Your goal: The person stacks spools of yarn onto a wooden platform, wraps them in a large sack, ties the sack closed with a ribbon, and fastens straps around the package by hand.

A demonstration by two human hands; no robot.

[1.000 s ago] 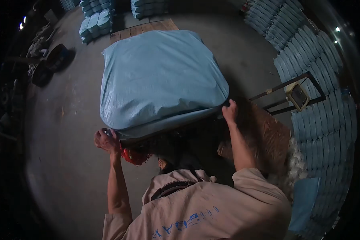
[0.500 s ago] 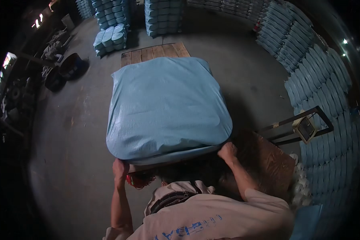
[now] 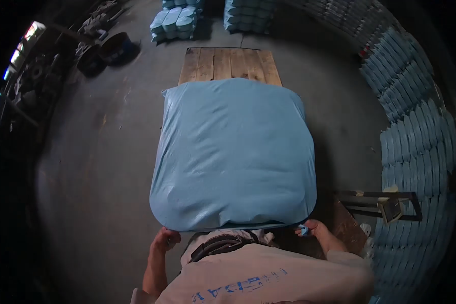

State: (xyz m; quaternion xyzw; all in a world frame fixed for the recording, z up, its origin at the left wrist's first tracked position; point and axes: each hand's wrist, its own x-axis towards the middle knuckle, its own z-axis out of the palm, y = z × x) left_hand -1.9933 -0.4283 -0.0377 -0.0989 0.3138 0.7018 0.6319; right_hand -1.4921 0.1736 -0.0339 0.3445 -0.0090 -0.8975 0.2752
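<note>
A blue plastic sheet [image 3: 233, 157] covers a broad rounded load in front of my body, with creases across its top. My left hand [image 3: 168, 237] is closed at the sheet's near left corner, its fingertips partly hidden. At the near right corner my right hand [image 3: 316, 230] pinches a bunched bit of the blue sheet that shows between its fingers. The sheet's near edge lies against my waist, and what is under it is hidden.
Wooden boards [image 3: 228, 65] stick out beyond the far side of the load. Stacked blue bundles [image 3: 173, 23] stand farther back, and more line the right wall [image 3: 415, 137]. A dark metal frame [image 3: 385, 205] stands at right; round dark tubs [image 3: 117, 49] sit at far left.
The sheet's near edge has come closer to my waist, and both hands with it. A red stringy thing below the edge is now hidden. The camera view has shifted.
</note>
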